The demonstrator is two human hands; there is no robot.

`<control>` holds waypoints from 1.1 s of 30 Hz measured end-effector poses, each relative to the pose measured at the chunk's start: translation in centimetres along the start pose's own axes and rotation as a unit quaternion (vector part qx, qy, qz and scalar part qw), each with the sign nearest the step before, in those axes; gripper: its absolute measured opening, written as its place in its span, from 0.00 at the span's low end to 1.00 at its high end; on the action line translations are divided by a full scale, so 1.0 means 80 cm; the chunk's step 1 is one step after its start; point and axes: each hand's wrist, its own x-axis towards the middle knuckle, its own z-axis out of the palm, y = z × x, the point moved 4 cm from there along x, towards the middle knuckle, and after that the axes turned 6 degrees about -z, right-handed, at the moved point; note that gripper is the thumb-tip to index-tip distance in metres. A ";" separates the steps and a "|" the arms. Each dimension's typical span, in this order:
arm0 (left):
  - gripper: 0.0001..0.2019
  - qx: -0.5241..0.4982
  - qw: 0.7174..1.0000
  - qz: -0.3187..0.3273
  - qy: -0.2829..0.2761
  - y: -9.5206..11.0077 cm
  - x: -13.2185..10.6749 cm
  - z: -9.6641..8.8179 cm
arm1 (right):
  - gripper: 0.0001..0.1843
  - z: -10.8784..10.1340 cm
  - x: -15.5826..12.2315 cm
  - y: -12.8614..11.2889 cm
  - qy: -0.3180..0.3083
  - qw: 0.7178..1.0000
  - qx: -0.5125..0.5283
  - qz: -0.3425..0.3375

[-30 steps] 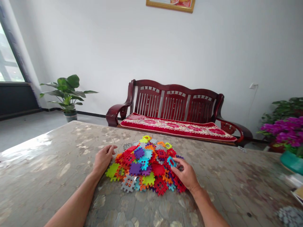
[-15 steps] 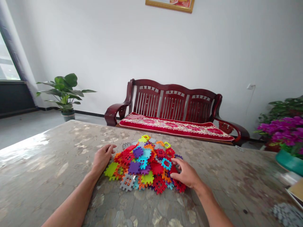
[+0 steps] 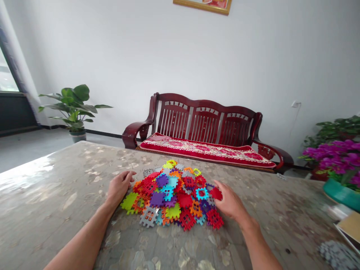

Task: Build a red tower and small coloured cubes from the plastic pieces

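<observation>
A heap of colourful plastic interlocking building tiles (image 3: 171, 202) lies on the table, some solid and some with window-like openings. At its right edge, my right hand (image 3: 232, 202) pinches a red tile (image 3: 216, 193) between thumb and fingers. Beside the left of the heap rests my left hand (image 3: 120, 185), its fingers loosely bent and holding nothing visible; some of its fingertips are hidden. A light blue frame tile (image 3: 202, 193) and a red window tile (image 3: 215, 219) lie close to my right hand.
The patterned table (image 3: 70, 213) extends around the heap. A wooden bench (image 3: 208, 127) with a red floral cover stands behind it. On the right are a teal flower pot (image 3: 341, 195), a box (image 3: 350, 227) and a grey bumpy object (image 3: 339, 255). A potted plant (image 3: 75, 108) stands at left.
My right hand has moved slightly right, drawing a red tile from the heap's right side and uncovering grey and purple tiles. My left hand stays beside the heap. The view shifts slightly.
</observation>
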 end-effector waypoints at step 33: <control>0.24 0.124 0.991 0.048 -0.004 -0.009 0.013 0.007 | 0.18 0.005 -0.018 0.074 0.175 0.972 -0.151 0.045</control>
